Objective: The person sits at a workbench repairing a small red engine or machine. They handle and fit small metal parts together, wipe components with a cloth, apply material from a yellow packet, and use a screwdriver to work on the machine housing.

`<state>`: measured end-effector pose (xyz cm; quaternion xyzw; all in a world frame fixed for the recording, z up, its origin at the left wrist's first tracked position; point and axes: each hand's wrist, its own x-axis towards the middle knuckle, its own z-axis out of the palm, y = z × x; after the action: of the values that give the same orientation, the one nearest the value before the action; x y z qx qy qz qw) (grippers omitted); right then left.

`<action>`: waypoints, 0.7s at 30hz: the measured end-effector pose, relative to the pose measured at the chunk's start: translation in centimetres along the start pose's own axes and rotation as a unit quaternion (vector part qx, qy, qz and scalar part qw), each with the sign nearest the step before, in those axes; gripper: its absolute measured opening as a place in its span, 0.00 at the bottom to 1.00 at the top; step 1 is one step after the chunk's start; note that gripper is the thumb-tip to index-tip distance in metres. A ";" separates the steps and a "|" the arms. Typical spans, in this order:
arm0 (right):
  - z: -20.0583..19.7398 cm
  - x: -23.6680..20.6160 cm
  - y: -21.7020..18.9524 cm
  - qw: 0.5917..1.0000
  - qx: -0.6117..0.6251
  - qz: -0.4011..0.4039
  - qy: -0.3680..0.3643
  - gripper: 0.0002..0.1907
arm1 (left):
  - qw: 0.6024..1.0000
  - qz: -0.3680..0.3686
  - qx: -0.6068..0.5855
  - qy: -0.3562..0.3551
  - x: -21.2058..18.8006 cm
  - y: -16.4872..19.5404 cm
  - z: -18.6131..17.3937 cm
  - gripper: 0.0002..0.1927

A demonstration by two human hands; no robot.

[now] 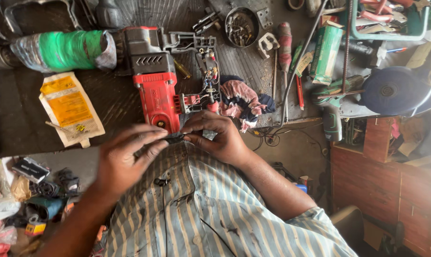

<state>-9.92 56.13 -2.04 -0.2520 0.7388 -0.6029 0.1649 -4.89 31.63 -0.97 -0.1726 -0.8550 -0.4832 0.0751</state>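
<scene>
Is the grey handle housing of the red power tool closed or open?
Open: the grey handle housing has no cover, and coloured wires inside show.

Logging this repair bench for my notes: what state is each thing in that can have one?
Red power tool: lying flat, housing opened, wiring exposed.
Small dark part: pinched between both hands' fingertips.
Left hand: gripping the part.
Right hand: gripping the part.
Round metal tin: open, filled with small hardware.
Red-handled screwdriver: lying idle.
Yellow packet: lying flat.
</scene>
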 end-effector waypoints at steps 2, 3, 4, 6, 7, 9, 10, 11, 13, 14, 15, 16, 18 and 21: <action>0.4 0.3 -0.2 1.000 0.002 -0.004 -0.015 0.10 | 0.994 -0.061 -0.077 0.039 -1.3 0.6 1.1 0.11; 0.7 0.5 -0.2 1.000 0.002 -0.015 -0.022 0.10 | 0.992 -0.084 -0.079 0.047 -2.0 0.7 1.5 0.11; 0.9 0.8 -0.1 0.999 0.001 -0.029 -0.027 0.09 | 0.990 -0.103 -0.080 0.056 -2.5 0.6 1.7 0.10; 1.4 1.2 0.0 0.998 0.009 -0.056 -0.031 0.09 | 0.986 -0.124 -0.084 0.067 -3.2 0.1 1.9 0.09; 1.6 1.3 0.1 0.997 0.014 -0.068 -0.032 0.08 | 0.984 -0.135 -0.088 0.071 -3.5 -0.1 2.0 0.09; 2.0 1.4 0.2 0.996 -0.007 -0.084 -0.028 0.09 | 0.960 -0.210 -0.168 0.078 -3.6 -0.3 2.3 0.09; 2.1 1.4 0.3 0.995 -0.018 -0.093 -0.025 0.10 | 0.943 -0.245 -0.208 0.081 -3.6 -0.4 2.4 0.09; 2.2 1.4 0.4 0.993 -0.034 -0.109 -0.017 0.10 | 0.944 -0.248 -0.203 0.077 -3.4 -0.4 2.4 0.09; 2.3 1.4 0.5 0.988 -0.066 -0.139 0.002 0.10 | 0.944 -0.256 -0.197 0.065 -2.9 -0.3 2.2 0.09; 2.4 1.4 0.6 0.988 -0.074 -0.136 0.015 0.10 | 0.962 -0.213 -0.153 0.077 -2.5 -0.3 2.0 0.09; 2.4 1.3 0.6 0.987 -0.082 -0.132 0.027 0.11 | 0.975 -0.169 -0.109 0.088 -2.1 -0.3 1.6 0.09; 2.5 1.2 0.7 0.987 -0.090 -0.129 0.039 0.11 | 0.985 -0.125 -0.066 0.099 -1.6 -0.3 1.2 0.10; 2.4 1.1 0.8 0.985 -0.119 -0.111 0.063 0.10 | 0.990 -0.058 0.117 0.061 -0.5 -0.6 0.2 0.09; 2.2 0.7 0.9 0.988 -0.114 -0.074 0.079 0.10 | 0.974 -0.011 0.226 0.004 0.8 -0.5 -0.9 0.08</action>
<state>-9.45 54.03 -3.34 -0.2748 0.7929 -0.5429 0.0315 -5.82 30.82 -0.74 -0.1393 -0.9436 -0.2792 0.1104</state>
